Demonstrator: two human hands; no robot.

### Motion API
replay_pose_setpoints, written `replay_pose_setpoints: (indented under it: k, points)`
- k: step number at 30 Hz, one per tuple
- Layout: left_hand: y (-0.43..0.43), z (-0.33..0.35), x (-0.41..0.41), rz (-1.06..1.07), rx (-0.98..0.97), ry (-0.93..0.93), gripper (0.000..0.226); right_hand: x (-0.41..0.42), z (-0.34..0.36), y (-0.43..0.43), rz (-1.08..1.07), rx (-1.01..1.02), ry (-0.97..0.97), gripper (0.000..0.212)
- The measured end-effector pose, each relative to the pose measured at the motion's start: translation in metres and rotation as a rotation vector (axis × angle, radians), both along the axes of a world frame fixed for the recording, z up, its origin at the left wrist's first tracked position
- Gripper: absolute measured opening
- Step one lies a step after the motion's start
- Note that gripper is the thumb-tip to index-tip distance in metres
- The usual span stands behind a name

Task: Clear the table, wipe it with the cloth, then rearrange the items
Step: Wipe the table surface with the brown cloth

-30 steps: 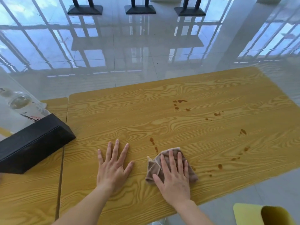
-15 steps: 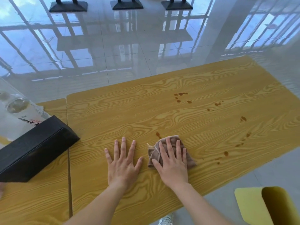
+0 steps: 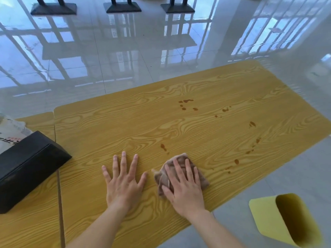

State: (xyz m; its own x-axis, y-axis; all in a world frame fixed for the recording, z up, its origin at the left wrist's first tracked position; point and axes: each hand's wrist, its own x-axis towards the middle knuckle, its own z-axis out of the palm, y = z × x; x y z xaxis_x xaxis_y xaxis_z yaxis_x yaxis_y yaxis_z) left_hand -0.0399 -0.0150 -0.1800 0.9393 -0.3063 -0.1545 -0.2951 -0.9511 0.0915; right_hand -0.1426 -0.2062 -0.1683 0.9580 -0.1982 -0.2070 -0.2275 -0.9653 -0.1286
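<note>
Right, both hands are down flat on the yellow wood-grain bench [image 3: 125, 122]. The right hand [image 3: 184, 187] lies palm-down on top of the crumpled brownish-pink cloth [image 3: 180, 158], fingers [image 3: 188, 169] spread and straight, pressing the cloth to the bench near the front edge rather than gripping it. The left hand [image 3: 123, 183] sits just beside it, bare palm on the wood, fingers fanned wide, holding nothing; its thumb tip is close to the cloth's left edge but apart from it.

Dark brown spill spots [image 3: 186, 104] are scattered over the bench beyond and to the right of the cloth, one small streak [image 3: 163, 147] just above it.

Off to the left, a long black rectangular box [image 3: 26, 169] rests tilted across the seam with a second wood-grain bench [image 3: 35, 221], and a clear plastic package with printed lettering [image 3: 12, 131] lies behind it. At the lower right, beyond the bench edge, stands a yellow plastic chair [image 3: 265, 219] on the glossy grey tiled floor [image 3: 125, 59].
</note>
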Motion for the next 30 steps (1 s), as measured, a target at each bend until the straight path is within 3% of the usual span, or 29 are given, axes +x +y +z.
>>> replay_pose_setpoints:
  k: [3,6,8,12,15,21,26,30]
  points:
    - [0.0,-0.003,-0.002,-0.005,-0.009,-0.012,0.074,-0.039,-0.005,-0.049,0.025,-0.04,-0.029,0.067]
    - [-0.006,-0.004,-0.008,-0.038,-0.065,-0.062,0.069,-0.034,-0.009,-0.103,-0.14,-0.092,-0.021,0.068]
    - [-0.029,0.001,-0.02,-0.179,-0.14,-0.091,0.064,-0.024,-0.009,-0.111,-0.24,-0.062,-0.013,0.067]
    - [-0.107,0.003,-0.047,-0.396,-0.257,-0.034,0.059,-0.047,-0.009,-0.111,-0.06,-0.035,-0.048,0.063]
    - [-0.156,-0.002,-0.05,-0.391,-0.226,-0.015,0.058,-0.069,-0.01,-0.16,0.007,-0.051,-0.05,0.061]
    - [-0.201,-0.008,-0.044,-0.313,-0.129,-0.044,0.063,-0.037,-0.012,-0.195,-0.253,-0.062,-0.043,0.065]
    - [-0.2,-0.009,-0.046,-0.29,-0.117,-0.029,0.064,-0.071,-0.004,-0.21,0.082,-0.017,-0.019,0.064]
    - [-0.225,0.002,-0.03,-0.261,-0.122,-0.018,0.058,-0.037,-0.006,-0.249,-0.203,-0.049,0.025,0.072]
